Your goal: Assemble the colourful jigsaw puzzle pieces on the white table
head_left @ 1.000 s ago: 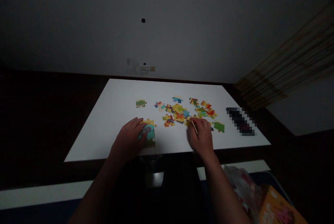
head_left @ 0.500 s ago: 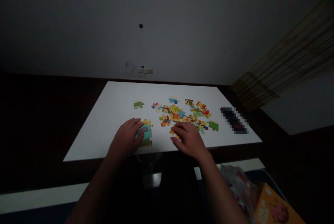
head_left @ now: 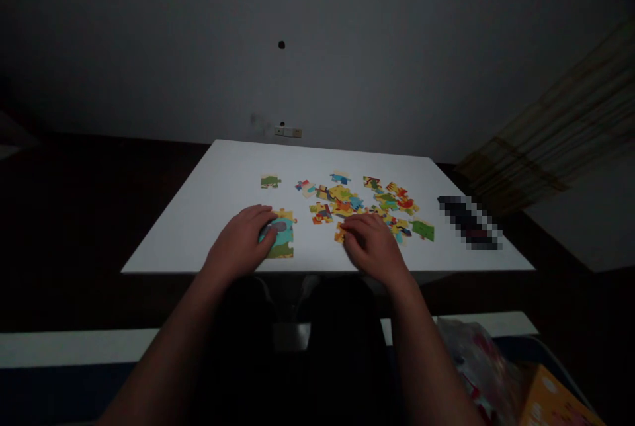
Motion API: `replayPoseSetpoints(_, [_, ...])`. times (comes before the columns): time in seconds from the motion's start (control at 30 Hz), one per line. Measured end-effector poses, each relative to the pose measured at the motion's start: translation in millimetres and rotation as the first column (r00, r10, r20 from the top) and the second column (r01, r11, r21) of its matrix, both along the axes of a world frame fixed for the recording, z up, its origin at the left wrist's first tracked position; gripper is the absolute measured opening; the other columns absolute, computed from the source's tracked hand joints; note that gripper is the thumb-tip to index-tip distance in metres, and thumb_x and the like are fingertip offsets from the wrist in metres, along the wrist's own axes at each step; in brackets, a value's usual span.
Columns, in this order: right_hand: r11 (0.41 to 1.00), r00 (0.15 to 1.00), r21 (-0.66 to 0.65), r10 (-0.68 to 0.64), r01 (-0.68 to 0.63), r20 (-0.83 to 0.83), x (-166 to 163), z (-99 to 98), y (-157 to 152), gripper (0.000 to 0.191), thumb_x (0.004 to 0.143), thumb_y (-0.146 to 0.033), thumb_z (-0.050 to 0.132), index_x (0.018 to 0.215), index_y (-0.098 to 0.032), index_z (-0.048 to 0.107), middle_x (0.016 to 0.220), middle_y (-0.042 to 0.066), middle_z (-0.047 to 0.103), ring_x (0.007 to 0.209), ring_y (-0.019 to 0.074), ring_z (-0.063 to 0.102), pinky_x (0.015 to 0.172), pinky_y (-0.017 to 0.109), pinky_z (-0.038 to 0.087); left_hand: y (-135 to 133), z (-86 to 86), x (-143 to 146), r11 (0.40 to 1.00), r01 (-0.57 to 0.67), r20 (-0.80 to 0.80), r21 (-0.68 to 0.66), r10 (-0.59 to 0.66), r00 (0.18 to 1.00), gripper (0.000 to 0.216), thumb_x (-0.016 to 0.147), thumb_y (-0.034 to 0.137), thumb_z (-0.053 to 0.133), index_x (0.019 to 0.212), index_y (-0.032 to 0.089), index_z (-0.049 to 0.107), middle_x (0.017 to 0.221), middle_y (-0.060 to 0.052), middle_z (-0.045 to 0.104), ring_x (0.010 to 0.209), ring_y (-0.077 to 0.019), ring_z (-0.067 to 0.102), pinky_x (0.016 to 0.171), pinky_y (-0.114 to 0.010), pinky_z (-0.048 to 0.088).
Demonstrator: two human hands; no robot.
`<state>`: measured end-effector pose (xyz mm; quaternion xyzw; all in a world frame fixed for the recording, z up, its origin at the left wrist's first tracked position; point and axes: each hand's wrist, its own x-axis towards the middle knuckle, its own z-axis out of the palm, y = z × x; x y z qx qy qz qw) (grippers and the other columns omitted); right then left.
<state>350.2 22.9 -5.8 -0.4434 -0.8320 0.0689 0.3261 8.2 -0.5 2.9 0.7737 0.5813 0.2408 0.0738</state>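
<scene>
The left hand [head_left: 242, 239] lies over the left side of a joined puzzle section [head_left: 284, 249] near the bench's [head_left: 169, 234] front edge, its grip loose, thumb and fingers spread apart. The right hand [head_left: 373, 241] is to its right, thumb and forefinger at a yellow-orange puzzle piece [head_left: 339, 233]; in this dim light, its grip seems to be closed on that piece. Loose puzzle pieces [head_left: 341, 193] lie scattered just beyond, some overlapping. A green-hill puzzle piece [head_left: 270, 181] lies apart, beyond the joined section.
</scene>
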Motion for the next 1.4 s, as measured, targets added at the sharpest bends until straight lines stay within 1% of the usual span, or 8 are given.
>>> replayPoseSetpoints(0.13, [0.999,0.998,0.017,-0.047,0.047,0.032,-1,-2.2,4,0.019,0.101,-0.027,0.066,0.111,-0.023,0.081,0.118,0.012,0.08,0.114,0.0344,0.068,0.107,0.057,0.054,-2,0.6,1,1.0,-0.013,0.007,0.014,0.013,1.0,0.037,0.107,0.036,0.055,0.133,0.021,0.077,0.147,-0.015,0.074,0.142,-0.0333,0.066,0.123,-0.058,0.053])
replayPoseSetpoints(0.43, [0.979,0.978,0.047,-0.2,0.197,0.067,-2,-8.3,7,0.027,0.095,-0.016,0.058,0.108,-0.021,0.082,0.116,0.013,0.079,0.115,0.0351,0.064,0.109,0.054,0.051,-1,-1.9,0,0.999,-0.008,0.008,0.042,0.007,1.0,0.035,0.106,0.035,0.056,0.129,0.02,0.078,0.144,-0.016,0.075,0.138,-0.0332,0.068,0.122,-0.055,0.053])
replayPoseSetpoints(0.63, [0.982,0.982,0.039,-0.187,0.186,0.017,-2,-7.5,7,0.028,0.093,-0.015,0.056,0.104,-0.021,0.082,0.111,0.012,0.08,0.111,0.0338,0.067,0.104,0.051,0.053,-1,-1.7,-1,0.999,0.002,0.02,0.041,-0.002,1.0,0.034,0.106,0.035,0.057,0.127,0.02,0.078,0.143,-0.017,0.075,0.137,-0.0351,0.068,0.121,-0.058,0.054])
replayPoseSetpoints(0.77, [0.984,0.985,0.035,-0.173,0.174,-0.025,-1,-6.3,8,0.027,0.094,-0.017,0.056,0.101,-0.023,0.082,0.107,0.012,0.08,0.107,0.0329,0.069,0.103,0.051,0.053,-1,-1.3,0,0.999,0.007,0.031,0.045,-0.008,0.999,0.033,0.106,0.034,0.057,0.126,0.021,0.079,0.142,-0.017,0.076,0.137,-0.0338,0.068,0.121,-0.056,0.054])
replayPoseSetpoints(0.93, [0.984,0.984,0.029,-0.173,0.174,-0.034,-1,-5.7,7,0.024,0.096,-0.021,0.057,0.101,-0.023,0.08,0.107,0.011,0.081,0.107,0.0328,0.069,0.102,0.051,0.053,-2,-1.1,0,0.999,-0.002,0.048,0.052,-0.001,0.999,0.032,0.106,0.036,0.057,0.125,0.023,0.079,0.142,-0.015,0.076,0.136,-0.0334,0.069,0.121,-0.057,0.054])
replayPoseSetpoints(1.13, [0.984,0.985,0.046,-0.172,0.172,-0.004,-1,-5.1,-2,0.021,0.101,-0.025,0.056,0.102,-0.023,0.077,0.104,0.011,0.08,0.105,0.0335,0.067,0.099,0.051,0.052,-4,1.7,1,1.0,0.0,0.027,0.03,-0.001,1.0,0.035,0.107,0.036,0.054,0.129,0.021,0.077,0.143,-0.016,0.075,0.137,-0.0333,0.068,0.122,-0.056,0.053])
replayPoseSetpoints(1.27, [0.986,0.987,0.035,-0.162,0.162,-0.004,-1,-3.4,-8,0.02,0.104,-0.026,0.057,0.104,-0.024,0.076,0.107,0.01,0.08,0.106,0.0332,0.068,0.1,0.052,0.052,-7,3.9,3,0.999,-0.005,0.02,0.031,0.004,1.0,0.035,0.106,0.033,0.055,0.131,0.021,0.076,0.144,-0.016,0.075,0.138,-0.0341,0.067,0.122,-0.059,0.053])
replayPoseSetpoints(1.4, [0.985,0.985,0.004,-0.17,0.17,-0.016,-2,-1.0,-11,0.019,0.104,-0.028,0.058,0.108,-0.025,0.076,0.111,0.01,0.08,0.107,0.0332,0.07,0.099,0.053,0.054,-8,3.4,3,0.999,0.007,0.018,0.052,-0.007,1.0,0.034,0.108,0.036,0.056,0.131,0.023,0.075,0.145,-0.015,0.075,0.139,-0.0348,0.066,0.122,-0.062,0.053])
